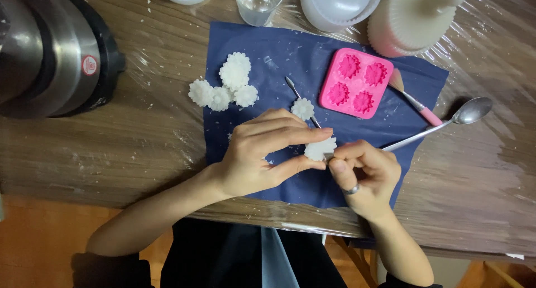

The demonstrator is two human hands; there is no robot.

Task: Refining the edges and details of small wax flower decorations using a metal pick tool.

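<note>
The left hand (262, 154) grasps a white flower-shaped wax piece (319, 149) between thumb and fingers, above the near part of a dark blue cloth (262, 53) spread on the film-covered wooden surface (156, 131). The right hand (365, 173), with a ring on one finger, is closed around a small tool whose tip meets the wax piece; the tool itself is mostly hidden. Further back on the cloth lie a cluster of four white flower pieces (226, 87), a single white flower piece (302, 108) resting on a thin metal pick (293, 87), and a pink four-cavity mould (356, 82). A pink-handled brush (416, 103) and a metal spoon (458, 120) lie to the right of the mould. A steel kettle (50, 53) stands at far left.
</note>
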